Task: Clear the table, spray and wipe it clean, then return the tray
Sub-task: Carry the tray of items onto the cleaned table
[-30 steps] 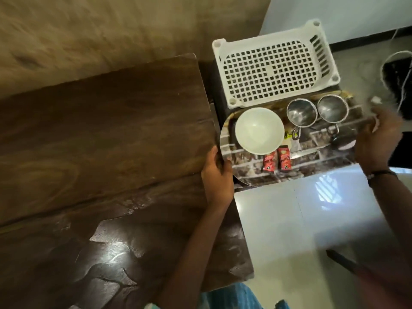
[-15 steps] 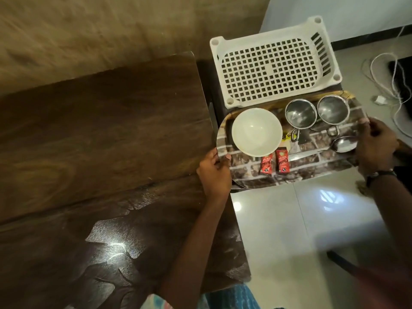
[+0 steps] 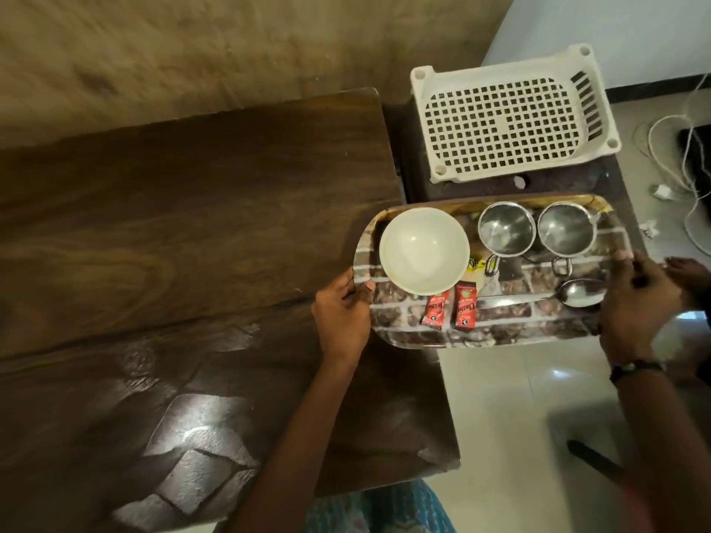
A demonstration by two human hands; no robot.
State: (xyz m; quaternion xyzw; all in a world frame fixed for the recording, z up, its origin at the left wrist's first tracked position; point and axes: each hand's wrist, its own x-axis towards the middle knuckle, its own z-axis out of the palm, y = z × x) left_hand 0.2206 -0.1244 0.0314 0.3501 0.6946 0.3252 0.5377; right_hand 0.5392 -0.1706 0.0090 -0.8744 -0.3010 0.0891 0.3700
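A brick-patterned tray (image 3: 511,332) hangs level past the right edge of the dark wooden table (image 3: 173,244). My left hand (image 3: 342,317) grips its left rim and my right hand (image 3: 635,305) grips its right rim. On the tray stand a white bowl (image 3: 423,251), two steel cups (image 3: 507,229) (image 3: 566,233), a steel spoon (image 3: 581,293) and two red sachets (image 3: 435,310) (image 3: 466,308). The tabletop shows bare, glossy wood.
A white plastic crate (image 3: 511,117) sits on a dark low stand (image 3: 569,182) right of the table, behind the tray. White cables (image 3: 669,155) lie on the tiled floor (image 3: 511,417) at the far right. A beige wall runs behind the table.
Both hands have carried the tray away from the crate, a little leftward and toward me, so the dark stand's top now shows between them. The spoon has come into clear view.
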